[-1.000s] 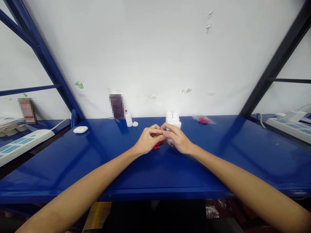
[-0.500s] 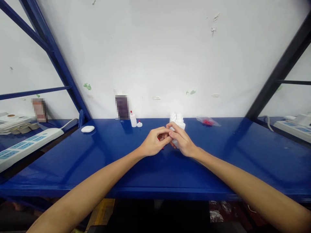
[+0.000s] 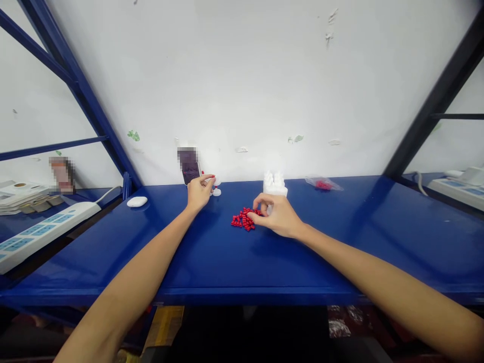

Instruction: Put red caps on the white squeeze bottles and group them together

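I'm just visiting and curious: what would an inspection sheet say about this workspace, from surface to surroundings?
Surface: blue table, glossy.
Job's things: red pieces in a loose pile; white bottles grouped behind the right hand, partly hidden.
Clutter: white case at left; phone leaning against the wall; clear bag with red contents at right.
Hands: left hand has fingertips close together beside something red and white, hold unclear; right hand at the pile, its grip unclear.
Cables: white cable at the left power strip; another at far right.
Surroundings: white wall with chipped patches; blue frame at left.
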### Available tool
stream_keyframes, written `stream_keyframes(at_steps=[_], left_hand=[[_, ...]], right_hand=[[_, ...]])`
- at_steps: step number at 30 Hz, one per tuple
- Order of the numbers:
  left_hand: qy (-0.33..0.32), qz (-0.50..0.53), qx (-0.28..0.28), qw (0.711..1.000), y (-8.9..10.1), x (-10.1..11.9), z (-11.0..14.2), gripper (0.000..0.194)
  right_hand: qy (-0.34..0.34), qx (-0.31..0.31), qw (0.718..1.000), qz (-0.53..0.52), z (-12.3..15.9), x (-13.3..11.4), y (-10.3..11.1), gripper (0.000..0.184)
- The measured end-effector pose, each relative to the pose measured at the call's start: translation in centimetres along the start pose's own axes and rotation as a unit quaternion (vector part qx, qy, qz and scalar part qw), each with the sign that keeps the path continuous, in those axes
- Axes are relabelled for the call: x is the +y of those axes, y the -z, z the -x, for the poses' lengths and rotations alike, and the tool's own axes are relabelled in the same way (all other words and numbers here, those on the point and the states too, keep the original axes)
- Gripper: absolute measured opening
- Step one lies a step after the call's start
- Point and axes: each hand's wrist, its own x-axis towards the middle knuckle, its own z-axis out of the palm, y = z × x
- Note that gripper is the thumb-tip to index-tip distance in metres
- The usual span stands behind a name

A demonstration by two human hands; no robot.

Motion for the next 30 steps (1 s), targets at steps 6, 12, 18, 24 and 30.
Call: stream_keyframes(at_steps=[6,12,18,24,30], left_hand=[[-0.029,-0.068,-0.019,0.997,-1.4,-1.0,-0.5,0.04],[-0.033,-0.123,-0.004,0.992,-1.7,-1.5,-0.4,0.037],[-0.033,-0.122,-0.003,0.992,-1.9,-1.4,-0.2,0.037],[-0.038,-0.107,0.007,0.993,-1.9,-1.5,-0.2,0.032],[-0.066,-0.116,-0.001,0.991,-1.9,-1.0,0.3,0.033]], right_hand=[[0.089,0.051,0.993,-0.053,0.4,-0.2,0.9,0.024],[0.058,-0.036,0.998,0.016,0.4,-0.6,0.6,0.014],[0.041,-0.084,0.995,0.033,0.4,-1.0,0.4,0.014],[0.043,-0.087,0.995,0.037,0.4,-0.9,0.4,0.014],[0.036,-0.098,0.993,0.048,0.4,-0.8,0.3,0.014]])
